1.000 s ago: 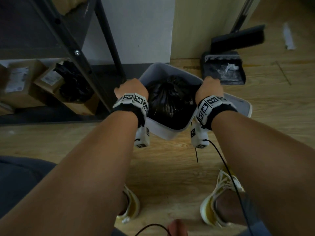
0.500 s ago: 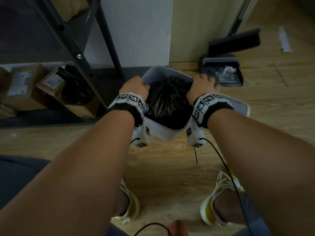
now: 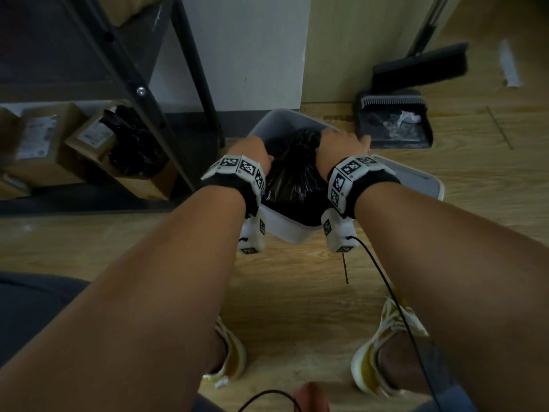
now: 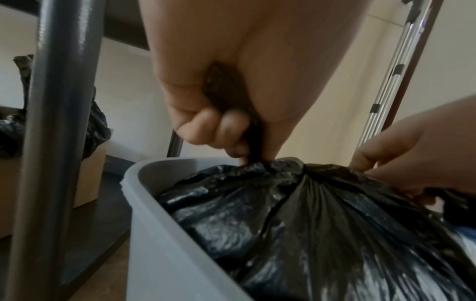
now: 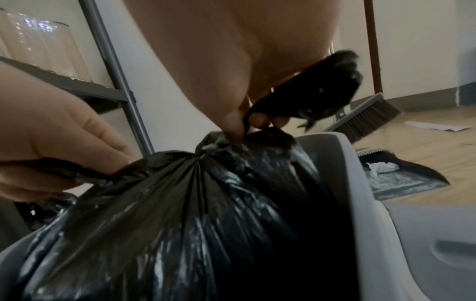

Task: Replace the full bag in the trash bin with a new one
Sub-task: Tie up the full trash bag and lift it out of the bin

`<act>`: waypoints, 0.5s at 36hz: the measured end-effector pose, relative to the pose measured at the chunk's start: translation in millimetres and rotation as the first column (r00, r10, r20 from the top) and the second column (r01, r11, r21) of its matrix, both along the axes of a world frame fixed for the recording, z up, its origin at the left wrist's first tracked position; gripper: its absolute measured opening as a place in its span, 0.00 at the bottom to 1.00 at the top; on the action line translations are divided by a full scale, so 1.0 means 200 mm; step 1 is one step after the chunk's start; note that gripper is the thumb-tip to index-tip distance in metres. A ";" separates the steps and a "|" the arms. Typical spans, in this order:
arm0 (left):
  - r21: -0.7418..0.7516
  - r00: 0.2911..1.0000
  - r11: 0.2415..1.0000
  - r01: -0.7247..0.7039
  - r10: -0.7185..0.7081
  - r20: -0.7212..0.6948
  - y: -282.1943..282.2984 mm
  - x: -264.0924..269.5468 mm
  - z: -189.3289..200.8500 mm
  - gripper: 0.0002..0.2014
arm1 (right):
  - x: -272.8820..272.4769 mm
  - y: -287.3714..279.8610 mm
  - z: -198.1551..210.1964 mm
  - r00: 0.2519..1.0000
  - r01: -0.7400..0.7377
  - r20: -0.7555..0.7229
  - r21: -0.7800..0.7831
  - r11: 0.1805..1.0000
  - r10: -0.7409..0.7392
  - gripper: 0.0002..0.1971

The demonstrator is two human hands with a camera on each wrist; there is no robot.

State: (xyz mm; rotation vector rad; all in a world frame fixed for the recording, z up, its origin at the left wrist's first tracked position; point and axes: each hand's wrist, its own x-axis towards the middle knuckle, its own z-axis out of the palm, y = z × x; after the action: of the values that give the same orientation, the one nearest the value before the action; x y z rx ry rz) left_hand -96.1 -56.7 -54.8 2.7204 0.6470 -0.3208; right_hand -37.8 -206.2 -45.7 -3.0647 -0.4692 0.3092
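Wooden flooring runs under a metal shelf (image 3: 166, 120) at left, then the grey trash bin (image 3: 279, 230). Left hand (image 4: 213, 114) grips one gathered tail of the full black bag (image 3: 294, 176) (not yet lifted out); right hand (image 5: 244, 85) pinches the other. Tying looks underway; next, cinch the knot, then lift straight up.

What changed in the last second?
Both hands moved inward from the bin's sides to the middle; left hand and right hand now grip the bunched bag top close together. Bag still inside the bin; bin, dustpan and broom unmoved.
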 end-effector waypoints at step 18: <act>-0.193 1.000 0.981 0.006 -0.001 0.022 0.04 -0.02 0.06 0.20 | -0.01 -0.03 0.04 0.980 0.126 0.139 0.103 0.987 -0.140 0.10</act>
State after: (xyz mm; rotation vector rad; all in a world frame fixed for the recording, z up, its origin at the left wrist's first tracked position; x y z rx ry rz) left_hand -100.8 -48.3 -43.3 2.5365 0.5735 -0.3357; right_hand -39.3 -213.0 -38.6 -3.0194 -0.2713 0.0574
